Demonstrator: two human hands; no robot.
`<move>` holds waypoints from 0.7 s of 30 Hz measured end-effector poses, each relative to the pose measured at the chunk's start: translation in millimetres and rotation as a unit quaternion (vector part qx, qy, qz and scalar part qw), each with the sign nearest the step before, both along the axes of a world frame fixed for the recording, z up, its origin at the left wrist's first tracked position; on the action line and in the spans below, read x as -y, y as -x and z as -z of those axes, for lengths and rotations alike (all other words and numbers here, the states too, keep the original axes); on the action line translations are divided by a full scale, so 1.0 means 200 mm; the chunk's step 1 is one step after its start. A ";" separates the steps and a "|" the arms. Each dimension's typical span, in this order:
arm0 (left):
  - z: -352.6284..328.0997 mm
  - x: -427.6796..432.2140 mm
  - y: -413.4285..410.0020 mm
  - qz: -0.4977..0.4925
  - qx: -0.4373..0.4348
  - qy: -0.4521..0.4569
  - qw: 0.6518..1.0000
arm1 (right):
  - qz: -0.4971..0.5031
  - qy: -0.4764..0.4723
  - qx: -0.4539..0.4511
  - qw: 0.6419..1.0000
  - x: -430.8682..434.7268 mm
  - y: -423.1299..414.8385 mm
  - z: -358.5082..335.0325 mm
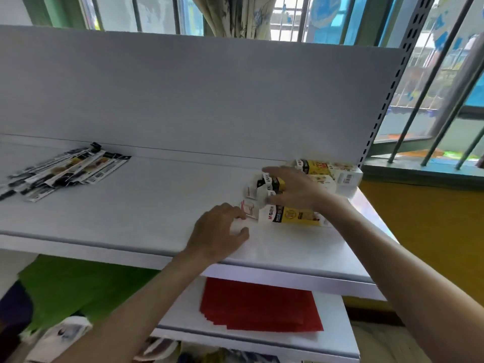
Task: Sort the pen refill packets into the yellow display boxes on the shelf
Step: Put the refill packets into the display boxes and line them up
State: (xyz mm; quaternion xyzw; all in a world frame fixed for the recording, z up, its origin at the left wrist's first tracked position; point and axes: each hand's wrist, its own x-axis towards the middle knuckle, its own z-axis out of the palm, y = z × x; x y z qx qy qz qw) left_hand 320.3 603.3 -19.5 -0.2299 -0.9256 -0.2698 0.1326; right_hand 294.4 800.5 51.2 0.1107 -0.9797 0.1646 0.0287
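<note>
Pen refill packets (65,170), slim black-and-white plastic sleeves, lie fanned at the rear left of the white metal shelf (157,200), well apart from both hands. Yellow-and-white cardboard display boxes (296,218) cluster at the shelf's rear right corner. The step in hand looks like readying those boxes; no packet is being carried. The right hand (293,191) reaches over them, fingers straight and spread, resting on the middle box rather than gripping it. The left hand (220,231) sits near the front edge, fingers loosely curled beside a white box flap (247,209); whether they pinch it I cannot tell. Next, a hand must cross left for packets.
</note>
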 end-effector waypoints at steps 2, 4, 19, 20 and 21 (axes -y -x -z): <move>-0.03 0.14 0.02 -0.030 -0.010 -0.015 0.999 | -0.025 0.048 -0.066 0.996 0.16 -0.01 -0.07; -0.07 0.31 0.03 -0.058 -0.009 -0.031 0.998 | -0.041 0.082 -0.094 0.991 0.34 0.02 -0.10; -0.28 2.07 -0.22 -0.247 -0.030 0.020 0.968 | -0.135 0.188 -0.123 0.965 2.19 0.16 -0.03; -0.27 2.14 -0.24 -0.255 -0.025 0.022 0.966 | -0.137 0.175 -0.109 0.969 2.27 0.16 0.01; -0.26 2.21 -0.25 -0.259 -0.021 0.026 0.965 | -0.139 0.158 -0.091 0.973 2.35 0.16 0.04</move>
